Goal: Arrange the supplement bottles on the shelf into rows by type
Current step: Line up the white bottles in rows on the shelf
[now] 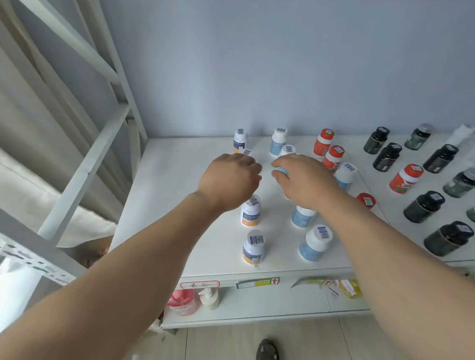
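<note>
the right hand (300, 181) grips a blue-label bottle (282, 171) near the middle of the shelf (175, 176), probably to line it with the blue column; the left hand (231, 176) curls over an orange-label bottle (246, 152), grip unclear, for the column left of it; red bottles (323, 142) stand right of both.

Head view, down onto shelf (175, 176)

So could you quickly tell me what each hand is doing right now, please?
Left hand: over a white bottle; grip cannot be told.
Right hand: closed around a blue bottle.
</note>
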{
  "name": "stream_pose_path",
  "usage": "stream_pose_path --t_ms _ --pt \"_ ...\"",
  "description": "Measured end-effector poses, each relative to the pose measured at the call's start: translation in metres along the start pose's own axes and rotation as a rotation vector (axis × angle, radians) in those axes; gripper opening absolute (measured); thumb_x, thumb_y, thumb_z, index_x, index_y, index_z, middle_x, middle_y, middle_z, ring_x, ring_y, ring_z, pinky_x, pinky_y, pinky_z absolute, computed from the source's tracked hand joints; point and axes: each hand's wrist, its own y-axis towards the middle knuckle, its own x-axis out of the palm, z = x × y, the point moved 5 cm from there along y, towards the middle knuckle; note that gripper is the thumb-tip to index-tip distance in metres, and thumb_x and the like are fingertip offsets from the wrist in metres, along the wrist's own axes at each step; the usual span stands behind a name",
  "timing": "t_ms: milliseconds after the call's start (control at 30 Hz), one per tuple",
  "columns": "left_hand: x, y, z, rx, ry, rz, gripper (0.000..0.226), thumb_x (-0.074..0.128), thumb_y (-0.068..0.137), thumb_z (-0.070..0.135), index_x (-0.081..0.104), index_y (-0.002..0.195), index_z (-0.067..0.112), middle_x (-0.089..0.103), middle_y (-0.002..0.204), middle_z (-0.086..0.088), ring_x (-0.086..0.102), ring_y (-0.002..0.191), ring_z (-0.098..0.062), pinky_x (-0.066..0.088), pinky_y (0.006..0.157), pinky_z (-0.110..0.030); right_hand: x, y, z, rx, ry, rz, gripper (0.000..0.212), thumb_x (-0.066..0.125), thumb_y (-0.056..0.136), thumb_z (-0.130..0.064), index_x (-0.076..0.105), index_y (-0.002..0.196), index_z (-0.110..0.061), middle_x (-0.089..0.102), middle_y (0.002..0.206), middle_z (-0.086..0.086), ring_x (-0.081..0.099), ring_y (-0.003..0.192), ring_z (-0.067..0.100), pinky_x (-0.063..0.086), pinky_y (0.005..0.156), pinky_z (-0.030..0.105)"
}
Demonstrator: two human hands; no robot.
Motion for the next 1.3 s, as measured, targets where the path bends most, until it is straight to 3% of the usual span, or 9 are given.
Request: stream_pose_path --t_ms 133,300,467,600,733,1000,1300 --pt "-0.018 -0.02 0.048 0.042 -0.066 0.064 0.023 0.049 0.085 0.023 0.066 0.073 0.014 0.062 0.071 -0.001 0.06 0.069 -0.025 0.046 0.058 -0.032 -0.015 -0.05 0.008 0.042 0.104 0.057 0.034 0.048 0.097 -0.036 0.06 0.126 -0.022 0.06 0.129 0.002 0.055 0.115 0.025 0.046 0.093 0.037" --pt "-0.01 -0.055 0.107 -0.009 -0.233 0.064 0.025 0.051 0.089 0.025 0.068 0.091 0.008 0.066 0.089 -0.006 0.062 0.087 -0.029 0.051 0.074 -0.039 -0.019 -0.12 0.046 0.096 0.228 0.094 0.036 0.05 0.097 -0.038 0.059 0.127 -0.02 0.06 0.129 -0.002 0.054 0.115 0.019 0.039 0.085 0.026" --pt "0.029 -0.095 0.161 -0.117 -0.225 -0.058 0.024 0.047 0.09 0.021 0.065 0.091 0.005 0.063 0.087 -0.008 0.06 0.082 -0.03 0.052 0.068 -0.04 0.022 -0.171 0.101 0.144 0.267 0.012 0.044 0.05 0.094 -0.046 0.057 0.128 -0.019 0.058 0.132 -0.002 0.051 0.121 0.018 0.04 0.093 0.028" --pt "0.064 -0.111 0.191 -0.246 -0.205 -0.183 0.038 0.06 0.083 0.033 0.065 0.103 0.001 0.066 0.1 -0.012 0.061 0.097 -0.032 0.054 0.08 -0.037 0.07 -0.189 0.125 0.103 0.239 -0.12 0.053 0.06 0.088 -0.051 0.054 0.131 -0.02 0.053 0.136 -0.005 0.048 0.124 0.017 0.039 0.098 0.03" --pt "0.092 -0.117 0.2 -0.352 -0.178 -0.308 0.069 0.082 0.069 0.039 0.059 0.119 -0.003 0.061 0.12 -0.015 0.055 0.117 -0.034 0.051 0.094 -0.041 0.109 -0.189 0.133 -0.002 0.175 -0.172 0.058 0.07 0.081 -0.047 0.058 0.129 -0.017 0.053 0.136 -0.003 0.047 0.124 0.022 0.035 0.104 0.034" --pt "0.108 -0.116 0.194 -0.368 -0.187 -0.207 0.051 0.083 0.07 0.024 0.065 0.11 -0.001 0.065 0.113 -0.014 0.063 0.104 -0.032 0.055 0.076 -0.038 0.126 -0.184 0.138 -0.073 0.104 0.064 0.045 0.082 0.07 -0.035 0.067 0.108 -0.015 0.062 0.112 0.0 0.056 0.1 0.028 0.042 0.088 0.037" --pt "0.101 -0.114 0.191 -0.363 -0.187 -0.187 0.04 0.081 0.071 0.011 0.068 0.108 0.005 0.067 0.114 -0.006 0.064 0.101 -0.027 0.054 0.066 -0.032 0.127 -0.18 0.143 -0.093 0.146 0.125 0.031 0.08 0.075 -0.022 0.067 0.101 -0.014 0.064 0.107 0.001 0.055 0.092 0.029 0.041 0.082 0.035"
